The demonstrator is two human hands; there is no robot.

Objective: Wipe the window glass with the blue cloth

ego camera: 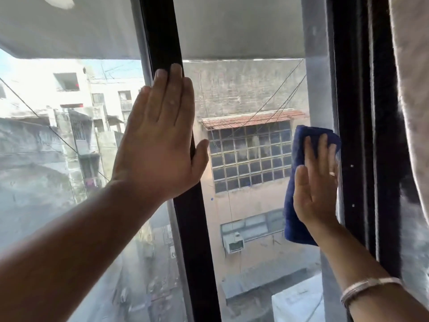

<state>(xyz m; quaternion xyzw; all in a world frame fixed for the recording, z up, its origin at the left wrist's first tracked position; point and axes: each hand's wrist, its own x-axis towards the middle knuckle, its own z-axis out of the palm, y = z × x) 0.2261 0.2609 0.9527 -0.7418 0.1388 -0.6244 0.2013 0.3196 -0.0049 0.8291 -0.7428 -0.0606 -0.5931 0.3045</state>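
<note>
Head cam, right hand (pixel 313 182): lying flat, pressing blue cloth (pixel 294 205) against window glass (pixel 243 89), right of frame.
Left hand (pixel 160 135): spread flat, gripping nothing, resting on black frame bar (pixel 197 252).
Writing: none readable.

Both forearms were bare, with no sleeves in view. The right hand (pixel 313 182) wore a ring (pixel 332 174), and a pale bangle (pixel 369 289) circled that wrist.

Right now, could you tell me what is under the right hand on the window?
The right hand presses flat on the blue cloth against the window glass. The glass under the cloth is covered and cannot be seen.
</note>
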